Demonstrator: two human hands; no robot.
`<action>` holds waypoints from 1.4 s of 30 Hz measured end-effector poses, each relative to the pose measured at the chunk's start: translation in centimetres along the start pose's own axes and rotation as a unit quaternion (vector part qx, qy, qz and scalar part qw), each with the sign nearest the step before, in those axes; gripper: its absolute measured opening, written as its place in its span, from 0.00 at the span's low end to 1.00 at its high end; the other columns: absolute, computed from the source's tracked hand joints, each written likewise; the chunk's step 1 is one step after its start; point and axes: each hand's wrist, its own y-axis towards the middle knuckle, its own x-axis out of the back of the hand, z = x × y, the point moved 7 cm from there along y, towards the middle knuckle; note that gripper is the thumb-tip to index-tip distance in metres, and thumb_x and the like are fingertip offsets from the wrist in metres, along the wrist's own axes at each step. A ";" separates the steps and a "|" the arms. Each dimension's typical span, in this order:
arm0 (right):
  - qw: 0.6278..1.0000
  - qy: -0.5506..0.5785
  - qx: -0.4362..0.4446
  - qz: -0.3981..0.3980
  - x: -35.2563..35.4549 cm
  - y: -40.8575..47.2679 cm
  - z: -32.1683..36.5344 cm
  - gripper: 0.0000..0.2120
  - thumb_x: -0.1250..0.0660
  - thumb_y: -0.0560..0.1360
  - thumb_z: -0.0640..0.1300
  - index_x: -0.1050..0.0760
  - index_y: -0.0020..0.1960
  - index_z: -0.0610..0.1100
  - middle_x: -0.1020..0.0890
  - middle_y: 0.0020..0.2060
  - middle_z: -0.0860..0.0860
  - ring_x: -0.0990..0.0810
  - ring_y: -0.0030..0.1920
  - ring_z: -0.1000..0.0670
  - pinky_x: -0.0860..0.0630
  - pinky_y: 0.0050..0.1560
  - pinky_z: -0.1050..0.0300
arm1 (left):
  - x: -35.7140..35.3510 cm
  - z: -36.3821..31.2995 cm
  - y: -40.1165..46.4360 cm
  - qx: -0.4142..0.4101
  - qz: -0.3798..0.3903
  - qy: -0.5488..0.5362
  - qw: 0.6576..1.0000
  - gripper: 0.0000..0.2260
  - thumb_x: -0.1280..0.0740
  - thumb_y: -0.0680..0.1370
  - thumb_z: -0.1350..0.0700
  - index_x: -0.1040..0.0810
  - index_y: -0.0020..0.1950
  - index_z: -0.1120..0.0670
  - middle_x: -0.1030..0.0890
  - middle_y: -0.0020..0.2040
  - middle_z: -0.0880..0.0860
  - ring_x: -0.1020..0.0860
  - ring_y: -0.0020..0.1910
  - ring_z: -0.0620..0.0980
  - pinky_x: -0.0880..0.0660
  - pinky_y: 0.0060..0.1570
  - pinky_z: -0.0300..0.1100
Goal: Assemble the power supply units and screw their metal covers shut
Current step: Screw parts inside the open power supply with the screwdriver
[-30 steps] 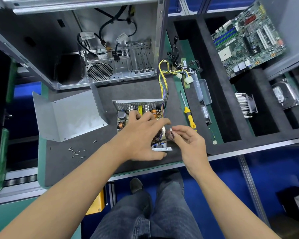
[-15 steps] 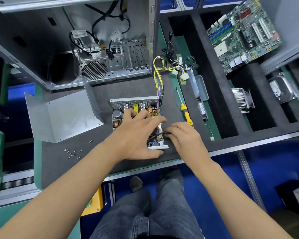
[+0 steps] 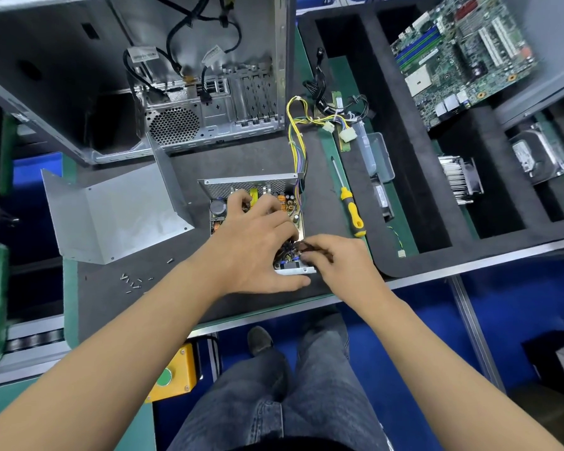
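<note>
Head cam: open PC case [image 3: 176, 92] at back of table [image 3: 127, 288], loose metal cover [image 3: 111, 209] left of PSU [image 3: 258, 193]. Left hand [image 3: 254, 242] lies flat over PSU w/ fingers spread. Right hand [image 3: 342, 258], grip pinching black wire [image 3: 302, 245] at its near corner. Screws [image 3: 132, 283] front-left.

Person, seen from above. Both forearms bare to the frame edge; no sleeves, gloves, watch or rings visible on the hands. Legs at lower centre in faded blue-grey jeans [image 3: 274, 402]. One dark shoe [image 3: 259, 340] visible.
</note>
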 end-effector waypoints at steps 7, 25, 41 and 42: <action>0.997 -0.026 0.056 -0.053 0.2 -0.5 0.8 0.05 0.27 0.73 0.34 0.16 0.49 0.38 0.16 0.41 0.49 0.24 0.43 0.62 0.31 0.46 0.78 | 0.0 0.0 0.0 0.004 -0.007 -0.003 1.000 0.32 0.44 0.69 0.25 0.19 0.50 0.50 0.21 0.47 0.43 0.29 0.61 0.51 0.39 0.61 0.58; 0.989 -0.111 0.092 0.036 -0.5 0.0 1.4 0.04 0.28 0.74 0.35 0.19 0.48 0.35 0.18 0.42 0.43 0.20 0.43 0.43 0.23 0.44 0.46 | -0.2 0.1 0.0 0.005 0.010 -0.013 1.000 0.32 0.45 0.69 0.25 0.20 0.52 0.49 0.22 0.48 0.42 0.30 0.61 0.50 0.40 0.61 0.56; 0.973 -0.188 0.064 0.115 -1.1 1.2 2.2 0.02 0.30 0.75 0.36 0.20 0.46 0.36 0.26 0.44 0.44 0.29 0.43 0.45 0.36 0.41 0.55 | -0.4 0.1 -0.1 0.002 0.003 -0.016 1.000 0.30 0.44 0.69 0.26 0.20 0.52 0.48 0.21 0.48 0.42 0.30 0.61 0.50 0.39 0.59 0.56; 0.973 -0.191 0.066 0.115 -1.1 1.0 2.3 0.02 0.30 0.75 0.35 0.20 0.45 0.36 0.27 0.43 0.44 0.30 0.42 0.45 0.36 0.41 0.55 | -0.4 0.1 -0.1 0.001 0.000 -0.019 1.000 0.30 0.43 0.69 0.26 0.20 0.51 0.49 0.21 0.48 0.42 0.30 0.61 0.50 0.38 0.59 0.57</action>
